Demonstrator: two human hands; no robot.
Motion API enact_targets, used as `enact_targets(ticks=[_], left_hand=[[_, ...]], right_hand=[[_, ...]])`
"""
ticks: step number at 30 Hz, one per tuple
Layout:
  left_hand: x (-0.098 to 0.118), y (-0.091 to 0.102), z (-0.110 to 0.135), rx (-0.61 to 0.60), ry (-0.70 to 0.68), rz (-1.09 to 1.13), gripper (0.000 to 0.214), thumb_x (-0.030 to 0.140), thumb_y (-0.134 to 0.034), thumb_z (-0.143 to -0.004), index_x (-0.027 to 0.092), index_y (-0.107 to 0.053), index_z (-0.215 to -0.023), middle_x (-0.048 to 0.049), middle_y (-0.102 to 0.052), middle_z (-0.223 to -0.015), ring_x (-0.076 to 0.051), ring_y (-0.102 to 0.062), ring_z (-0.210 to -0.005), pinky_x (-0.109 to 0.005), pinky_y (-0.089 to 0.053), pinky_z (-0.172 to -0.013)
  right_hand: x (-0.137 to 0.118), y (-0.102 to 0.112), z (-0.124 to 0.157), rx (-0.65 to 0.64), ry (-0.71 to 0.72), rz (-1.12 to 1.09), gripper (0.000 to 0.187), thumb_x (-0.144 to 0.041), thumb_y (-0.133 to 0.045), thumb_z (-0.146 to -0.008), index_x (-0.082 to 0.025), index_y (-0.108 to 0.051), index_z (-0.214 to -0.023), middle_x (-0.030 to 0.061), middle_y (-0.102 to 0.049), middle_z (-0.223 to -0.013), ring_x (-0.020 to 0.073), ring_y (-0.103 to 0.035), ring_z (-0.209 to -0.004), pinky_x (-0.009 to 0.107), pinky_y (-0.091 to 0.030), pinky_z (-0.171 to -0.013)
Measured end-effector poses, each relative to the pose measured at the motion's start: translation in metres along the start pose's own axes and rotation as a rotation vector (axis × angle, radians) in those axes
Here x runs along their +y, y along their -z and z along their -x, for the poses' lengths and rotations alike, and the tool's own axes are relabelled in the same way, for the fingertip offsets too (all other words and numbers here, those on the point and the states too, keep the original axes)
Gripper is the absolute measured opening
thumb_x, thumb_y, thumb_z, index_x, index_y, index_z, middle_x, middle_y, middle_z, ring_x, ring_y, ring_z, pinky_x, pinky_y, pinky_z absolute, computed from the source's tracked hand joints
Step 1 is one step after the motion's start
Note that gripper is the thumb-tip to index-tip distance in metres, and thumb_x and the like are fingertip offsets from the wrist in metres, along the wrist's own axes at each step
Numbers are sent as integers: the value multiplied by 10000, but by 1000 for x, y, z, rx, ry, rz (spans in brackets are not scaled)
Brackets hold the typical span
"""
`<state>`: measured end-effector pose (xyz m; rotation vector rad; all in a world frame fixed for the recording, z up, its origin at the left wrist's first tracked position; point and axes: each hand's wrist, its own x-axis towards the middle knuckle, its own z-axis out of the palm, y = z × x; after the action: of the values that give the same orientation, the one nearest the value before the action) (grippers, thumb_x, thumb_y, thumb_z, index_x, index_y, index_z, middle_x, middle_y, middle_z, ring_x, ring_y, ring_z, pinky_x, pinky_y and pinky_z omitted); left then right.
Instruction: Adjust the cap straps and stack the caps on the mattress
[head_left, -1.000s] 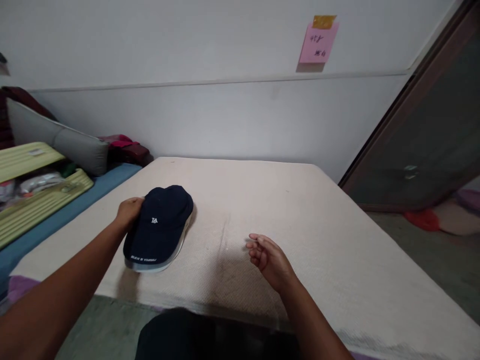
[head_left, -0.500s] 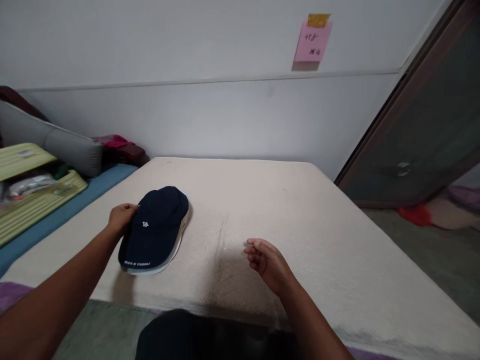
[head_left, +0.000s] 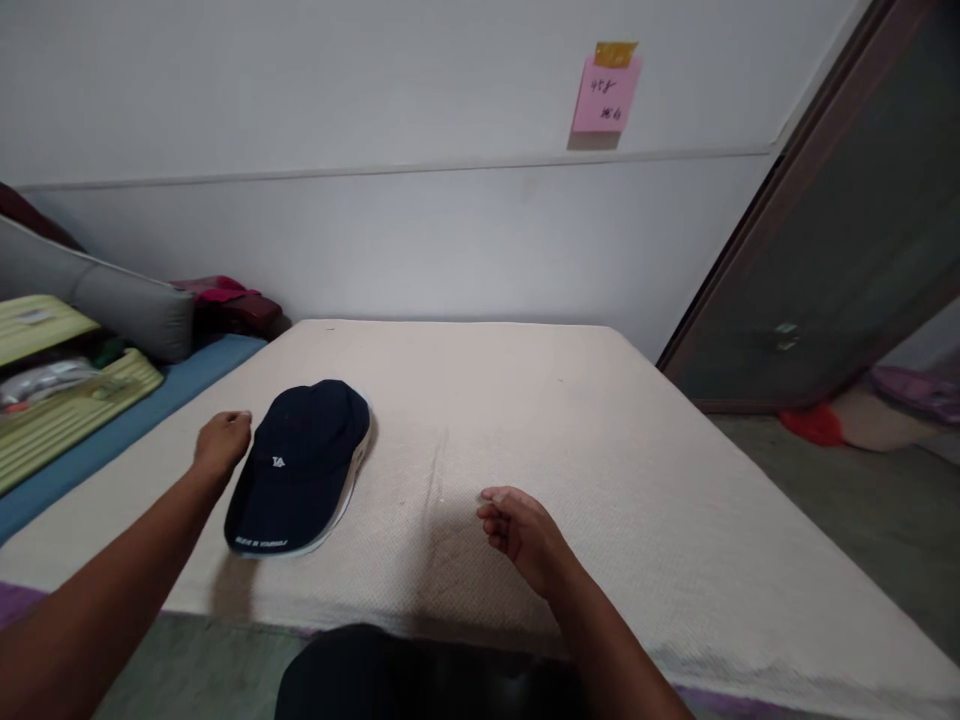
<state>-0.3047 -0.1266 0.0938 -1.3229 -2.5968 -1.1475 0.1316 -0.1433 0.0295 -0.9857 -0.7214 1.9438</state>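
A navy baseball cap (head_left: 296, 468) with a small white logo lies on top of a lighter cap, whose rim shows beneath it, at the left of the cream-covered bed (head_left: 570, 440). My left hand (head_left: 220, 442) is just left of the cap with a small gap between them; its fingers are loosely bent and hold nothing. Over the front middle of the bed my right hand (head_left: 516, 528) hovers, fingers loosely curled and apart, with nothing in it.
An open yellow-green suitcase (head_left: 52, 400) with clothes lies at far left on a blue mat, with a grey cushion (head_left: 127, 305) behind it. A pink note (head_left: 604, 92) sticks to the white wall. A dark glass door (head_left: 847, 270) stands at right.
My left hand has let go of the cap and drawn back to the left. The cap stays on the bed. My right hand has barely moved; the view has shifted slightly right.
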Motion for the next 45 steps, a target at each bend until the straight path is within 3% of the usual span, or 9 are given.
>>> enact_targets(ticks=[3, 5, 7, 15, 20, 24, 31, 36, 45], left_hand=[[14, -6, 39, 102, -132, -59, 526, 418, -474, -807, 89, -505, -1218, -160, -546, -1215, -317, -431, -1178, -429, -334, -986], [17, -15, 71, 88, -414, -129, 652, 508, -490, -788, 103, -437, -1296, -168, -480, -1305, -312, -393, -1234, -416, -289, -1046], [12, -24, 97, 70, -493, -203, 765, 571, -525, -736, 96, -400, -1323, -194, -417, -1358, -344, -355, -1269, -451, -259, -1065], [-15, -41, 98, 36, -468, -252, 784, 559, -512, -730, 95, -348, -1340, -221, -380, -1385, -369, -333, -1292, -484, -260, -1059], [-1, -30, 109, 27, -458, -238, 733, 518, -503, -733, 104, -367, -1323, -219, -395, -1380, -379, -325, -1296, -515, -272, -1041], [27, -22, 158, 11, -455, -7, 552, 469, -502, -769, 183, -464, -1240, -167, -461, -1332, -350, -378, -1267, -515, -287, -1033], [112, -23, 245, -621, 14, 700, 314, 522, -550, -768, 231, -659, -812, -86, -682, -879, -267, -630, -861, -373, -483, -768], [156, -23, 248, -718, 120, 938, 388, 552, -518, -780, 191, -623, -684, -43, -623, -637, -168, -560, -571, -278, -447, -555], [125, -85, 272, -764, 206, 762, 440, 601, -465, -710, 200, -463, -529, 51, -403, -405, -94, -343, -342, -221, -265, -368]], right_hand=[[3, 1, -3, -2, -1, 7, 218, -299, -681, -668, -159, -597, -813, 30, -639, -696, 112, -558, -557, 236, -389, -520], [5, 3, -4, 4, -1, 16, 215, -300, -669, -668, -156, -590, -806, 31, -637, -692, 110, -557, -556, 230, -377, -512], [7, 3, -5, 8, 1, 25, 210, -305, -654, -674, -155, -582, -802, 34, -636, -694, 109, -557, -555, 226, -369, -506], [17, 3, -3, -10, 15, 137, 183, -288, -591, -687, -152, -577, -808, 43, -640, -699, 117, -573, -564, 229, -371, -503], [38, 8, -16, 90, 54, 400, 105, -254, -558, -657, -178, -546, -728, -2, -602, -579, 121, -558, -490, 225, -341, -449], [48, 10, -19, 101, 92, 456, 72, -203, -573, -635, -190, -501, -637, -46, -526, -466, 101, -486, -409, 222, -311, -423], [12, 7, 6, -8, 129, 429, 227, -384, -577, -717, -164, -528, -688, 5, -581, -563, 110, -516, -446, 237, -366, -444], [-29, -2, 24, -48, 214, 383, 282, -433, -518, -778, -154, -556, -777, 15, -594, -634, 93, -518, -492, 226, -393, -483], [17, 21, 25, 62, 152, 505, 163, -299, -515, -739, -155, -508, -662, -5, -577, -549, 93, -509, -434, 218, -376, -447]])
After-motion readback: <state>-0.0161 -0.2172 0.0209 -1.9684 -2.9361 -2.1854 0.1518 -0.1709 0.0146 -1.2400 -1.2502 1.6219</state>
